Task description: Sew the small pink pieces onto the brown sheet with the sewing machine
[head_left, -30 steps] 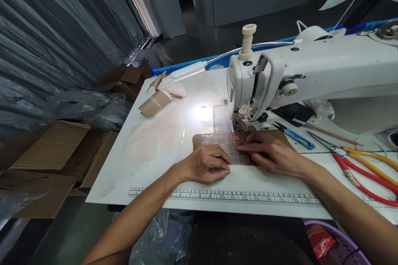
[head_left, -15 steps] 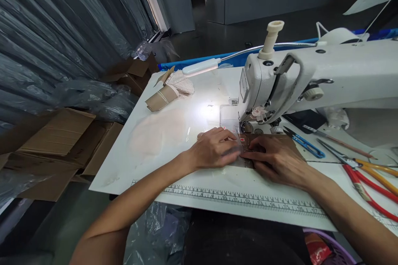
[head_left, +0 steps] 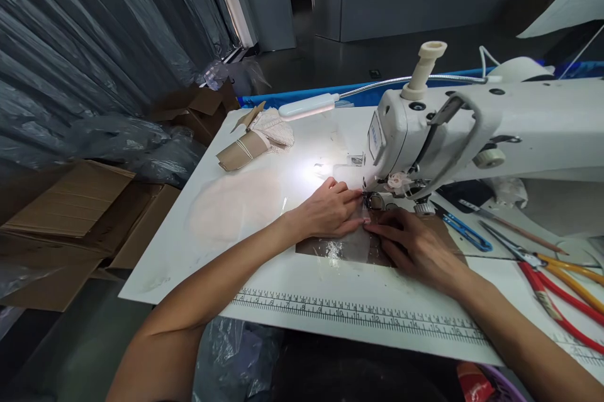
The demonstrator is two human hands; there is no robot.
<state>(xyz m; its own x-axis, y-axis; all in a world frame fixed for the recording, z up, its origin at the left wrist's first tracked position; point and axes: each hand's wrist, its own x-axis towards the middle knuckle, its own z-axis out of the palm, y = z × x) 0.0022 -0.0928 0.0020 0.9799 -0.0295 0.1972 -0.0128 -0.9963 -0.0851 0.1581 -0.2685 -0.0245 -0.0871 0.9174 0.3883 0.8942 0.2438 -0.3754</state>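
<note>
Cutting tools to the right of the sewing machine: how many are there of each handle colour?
Blue-handled thread snips: 1
Red-handled scissors: 1
Yellow-handled scissors: 1
Total: 3

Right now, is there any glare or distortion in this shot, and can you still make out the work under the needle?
Head view: lamp glare whitens the table; wide-angle lens bends the ruler; the brown piece under both hands stays readable.

Ruler strip [head_left: 358, 314] printed along table's [head_left: 236, 213] near edge: numerals readable, roughly 7 through 17. Blue label [head_left: 376, 136] on sewing machine [head_left: 472, 125] head: lettering too small to read.
</note>
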